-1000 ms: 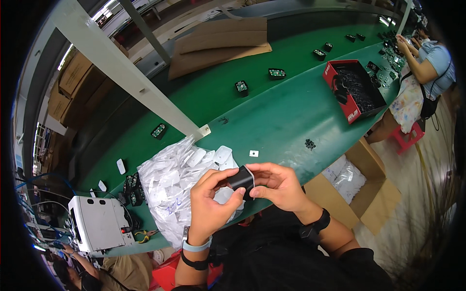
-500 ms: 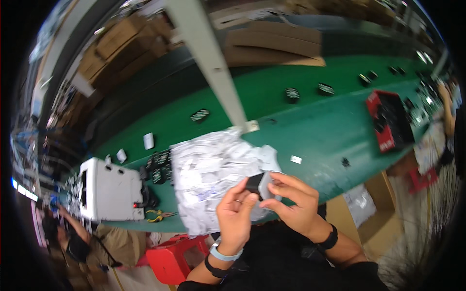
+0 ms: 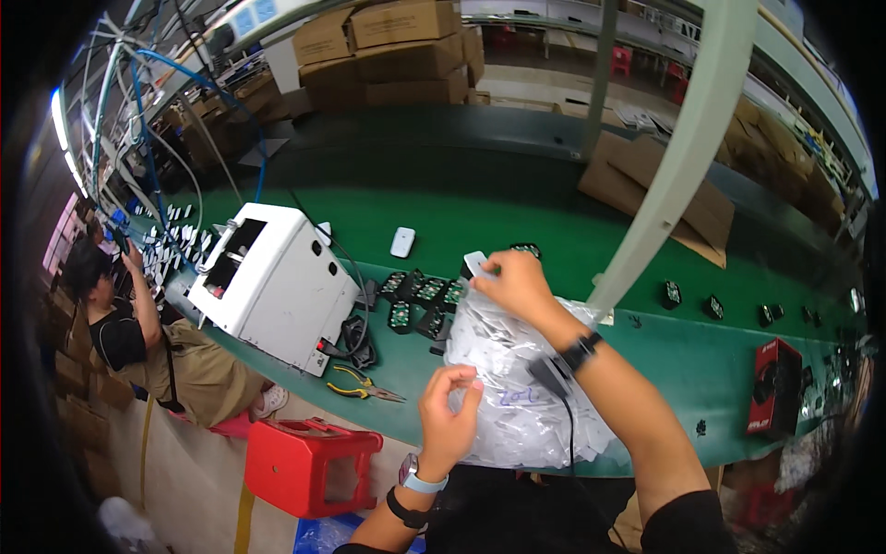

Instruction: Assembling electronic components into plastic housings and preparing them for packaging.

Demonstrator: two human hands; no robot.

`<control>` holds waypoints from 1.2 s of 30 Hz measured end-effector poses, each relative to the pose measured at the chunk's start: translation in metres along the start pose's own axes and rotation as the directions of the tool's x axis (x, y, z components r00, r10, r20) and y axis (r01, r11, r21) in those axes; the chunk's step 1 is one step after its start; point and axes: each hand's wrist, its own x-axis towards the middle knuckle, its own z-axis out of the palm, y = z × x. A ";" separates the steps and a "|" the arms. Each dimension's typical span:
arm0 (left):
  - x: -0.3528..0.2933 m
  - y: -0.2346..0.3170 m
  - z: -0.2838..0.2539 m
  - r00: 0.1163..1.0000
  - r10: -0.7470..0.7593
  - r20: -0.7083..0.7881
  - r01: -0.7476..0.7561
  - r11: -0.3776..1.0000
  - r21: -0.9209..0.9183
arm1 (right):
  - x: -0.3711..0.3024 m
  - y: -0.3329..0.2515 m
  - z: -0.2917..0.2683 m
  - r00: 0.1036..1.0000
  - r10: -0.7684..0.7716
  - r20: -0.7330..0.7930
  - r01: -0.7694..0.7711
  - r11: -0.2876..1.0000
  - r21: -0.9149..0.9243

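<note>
My right hand (image 3: 517, 284) reaches out over the far edge of a pile of clear plastic bags (image 3: 498, 342). Its fingers pinch a small casing (image 3: 474, 265) with a white face and a dark side. Nearer to me, my left hand (image 3: 448, 411) is raised at the left edge of the pile, its fingers loosely curled with nothing visible in them. Several black housings with green circuit boards (image 3: 429, 291) lie in a cluster just left of the held casing. Beyond them a white rounded device (image 3: 402, 242) rests on the green belt.
A white machine (image 3: 277, 286) with a black cable (image 3: 355, 346) stands to the left, beside yellow-handled pliers (image 3: 365, 383). A black block on a cord (image 3: 550, 377) shows before the pile. A metal post (image 3: 683, 157) rises behind. Left are a red stool (image 3: 305, 466) and a seated person (image 3: 138, 314).
My view has swung left. My hands have parted: the right has carried the casing away to the far edge of the pile, while the left has let go of it.
</note>
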 end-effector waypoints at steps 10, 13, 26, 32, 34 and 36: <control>0.043 -0.031 -0.051 0.981 0.177 0.076 -0.190 0.831 0.523 | 0.082 0.040 0.065 0.940 0.104 0.326 0.028 0.926 -0.377; 0.058 -0.028 -0.039 0.964 0.232 0.131 -0.265 0.792 0.550 | 0.081 0.048 0.034 0.922 0.009 0.386 0.126 0.938 -0.323; -0.004 0.045 0.118 0.375 0.279 0.884 -0.643 0.765 0.031 | -0.253 0.063 -0.187 0.918 0.379 -0.116 -0.297 0.852 0.432; -0.006 0.027 0.149 0.647 0.064 0.760 -0.733 0.329 0.596 | -0.348 0.104 -0.208 0.699 0.553 -0.454 -0.552 0.820 0.149; 0.000 0.035 0.156 0.586 -0.044 0.809 -0.693 0.491 0.528 | -0.374 0.122 -0.228 0.609 0.538 -0.582 -0.594 0.797 0.115; -0.002 0.031 0.162 0.593 0.074 0.802 -0.709 0.519 0.477 | -0.394 0.131 -0.249 0.550 0.527 -0.648 -0.637 0.766 0.082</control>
